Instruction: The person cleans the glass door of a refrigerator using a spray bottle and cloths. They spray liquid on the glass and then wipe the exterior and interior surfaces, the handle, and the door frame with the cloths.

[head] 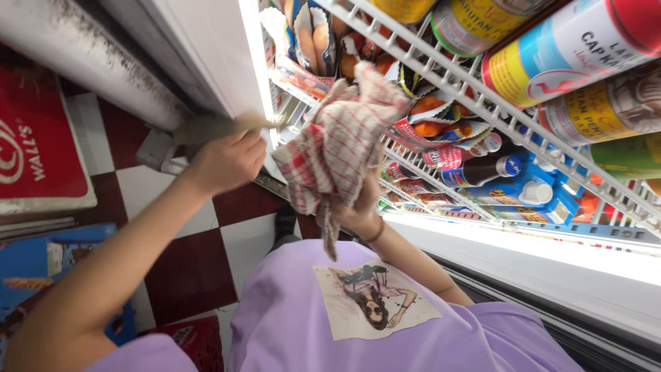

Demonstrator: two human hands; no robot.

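My right hand (361, 205) grips a red-and-white checked cloth (337, 141), bunched up and held against the front edge of a white wire shelf (441, 69) in an open lit fridge. My left hand (227, 162) is closed around a tan, motion-blurred object (220, 125) next to the fridge's white door frame (213, 55); I cannot tell what that object is. Both arms reach out over my purple shirt (310, 331).
The shelves hold large cans (564, 48), a dark bottle (478, 170), blue cartons (530, 193) and snack packets (310, 34). Below is a red-and-white tiled floor (186, 269). A red sign panel (34, 138) and a blue cabinet (41, 262) stand at the left.
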